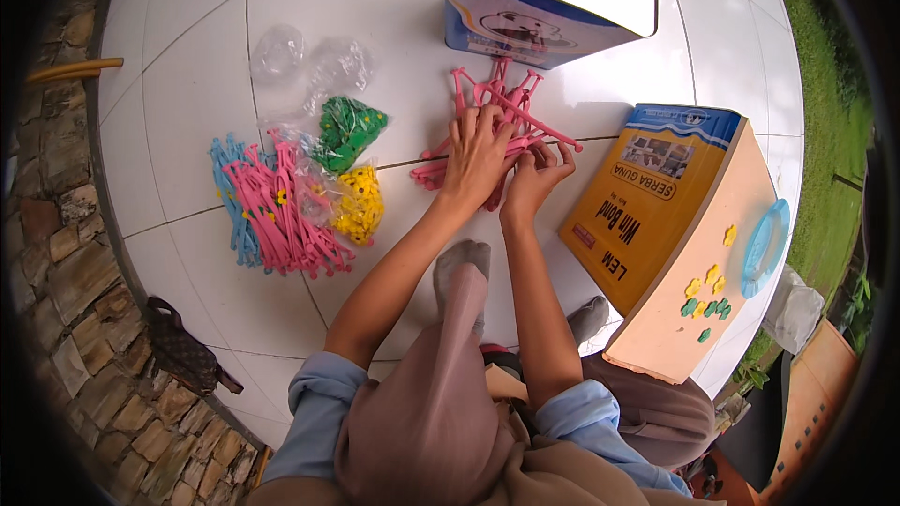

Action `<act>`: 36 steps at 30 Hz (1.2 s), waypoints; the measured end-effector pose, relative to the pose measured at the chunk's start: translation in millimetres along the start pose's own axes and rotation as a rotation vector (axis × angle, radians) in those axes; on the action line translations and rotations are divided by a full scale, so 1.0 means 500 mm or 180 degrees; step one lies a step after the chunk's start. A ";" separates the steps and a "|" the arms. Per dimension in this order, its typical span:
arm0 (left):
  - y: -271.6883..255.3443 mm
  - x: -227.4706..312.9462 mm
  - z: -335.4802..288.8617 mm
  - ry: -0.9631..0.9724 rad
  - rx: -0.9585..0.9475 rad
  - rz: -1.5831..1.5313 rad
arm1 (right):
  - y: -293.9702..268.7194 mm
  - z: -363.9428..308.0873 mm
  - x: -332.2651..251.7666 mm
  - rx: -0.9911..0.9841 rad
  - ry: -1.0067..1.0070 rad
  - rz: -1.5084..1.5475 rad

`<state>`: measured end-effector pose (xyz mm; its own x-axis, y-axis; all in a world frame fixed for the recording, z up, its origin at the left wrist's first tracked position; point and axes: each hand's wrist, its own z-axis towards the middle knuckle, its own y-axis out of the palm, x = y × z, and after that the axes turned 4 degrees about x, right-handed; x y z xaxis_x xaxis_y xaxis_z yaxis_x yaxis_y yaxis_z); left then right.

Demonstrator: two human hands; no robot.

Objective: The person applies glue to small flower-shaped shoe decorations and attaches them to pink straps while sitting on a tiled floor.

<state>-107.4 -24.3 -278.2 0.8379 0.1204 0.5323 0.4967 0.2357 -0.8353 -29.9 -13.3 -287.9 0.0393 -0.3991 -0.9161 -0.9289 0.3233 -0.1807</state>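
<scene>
A loose pile of pink plastic sticks [511, 98] with knobbed ends lies on the tiled floor in front of me. My left hand [480, 155] rests over the pile, its fingers bent down around some sticks. Close beside it, my right hand [537, 183] has its fingers curled at the pile's right edge, against a pink stick. The fingertips of both hands are partly hidden. To the left lies a second bundle of pink sticks [281, 215] with light blue sticks [230, 178] beside it. Clear bags of green flower pieces [349, 134] and yellow flower pieces [358, 206] touch that bundle.
A tall metal tin [544, 19] stands beyond the pile. At right is a yellow-and-blue tin [647, 192], with loose flower pieces [708, 286] and a blue plastic ring [766, 248] on its pale side. Crumpled clear plastic [342, 66] and a brown pouch [183, 347] lie left.
</scene>
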 end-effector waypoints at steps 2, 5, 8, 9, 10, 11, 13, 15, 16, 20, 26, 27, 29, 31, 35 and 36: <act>-0.012 0.001 -0.002 0.0122 0.0115 -0.0161 | -0.008 -0.016 -0.021 0.0028 -0.0180 0.0071; -0.059 0.020 -0.001 0.0161 0.0295 -0.0870 | -0.029 -0.058 -0.081 -0.0042 -0.0522 0.0439; -0.150 0.059 0.007 0.0046 0.0217 -0.1729 | -0.061 -0.098 -0.161 -0.0324 -0.0680 0.0946; -0.179 0.075 0.006 -0.0245 0.0245 -0.2306 | -0.073 -0.108 -0.187 -0.0582 -0.0710 0.0836; -0.204 0.089 0.004 -0.0528 0.0264 -0.2884 | -0.087 -0.119 -0.213 -0.0838 -0.0748 0.0723; -0.209 0.091 -0.002 -0.0392 0.0461 -0.3038 | -0.100 -0.133 -0.239 -0.1020 -0.0785 0.0728; -0.263 0.125 0.002 -0.0336 0.0474 -0.3469 | -0.123 -0.155 -0.279 -0.1233 -0.1071 0.0704; -0.302 0.146 -0.003 -0.0611 0.0302 -0.4143 | -0.143 -0.178 -0.314 -0.1305 -0.1507 0.0395; -0.312 0.154 -0.001 -0.0505 0.0342 -0.4133 | -0.147 -0.184 -0.333 -0.1310 -0.1596 0.0454; -0.332 0.193 0.004 -0.1148 0.0416 -0.4441 | -0.132 -0.168 -0.374 -0.1154 -0.1937 -0.0023; -0.281 0.125 0.020 -0.1772 -0.0260 -0.3749 | -0.134 -0.152 -0.391 -0.1119 -0.2091 -0.0326; -0.292 0.142 0.022 -0.1889 -0.0609 -0.3198 | -0.150 -0.137 -0.397 -0.1170 -0.2094 -0.0314; -0.337 0.178 0.023 -0.1822 -0.0932 -0.2565 | -0.181 -0.136 -0.431 -0.1374 -0.2128 -0.0235; -0.391 0.234 0.018 -0.1065 -0.0481 -0.2922 | -0.221 -0.148 -0.486 -0.1572 -0.2243 -0.0171; -0.508 0.335 0.017 0.0742 0.1174 -0.2196 | -0.291 -0.182 -0.603 -0.2349 -0.2288 0.0241; -0.536 0.363 0.014 0.1388 0.2205 -0.1159 | -0.315 -0.196 -0.636 -0.2612 -0.2252 0.0298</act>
<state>-90.0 -58.7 43.5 0.7367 -0.4192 0.5306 0.6189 0.7342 -0.2793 67.8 -21.5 66.8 -0.0853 0.2670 -0.9599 -0.8918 -0.4501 -0.0459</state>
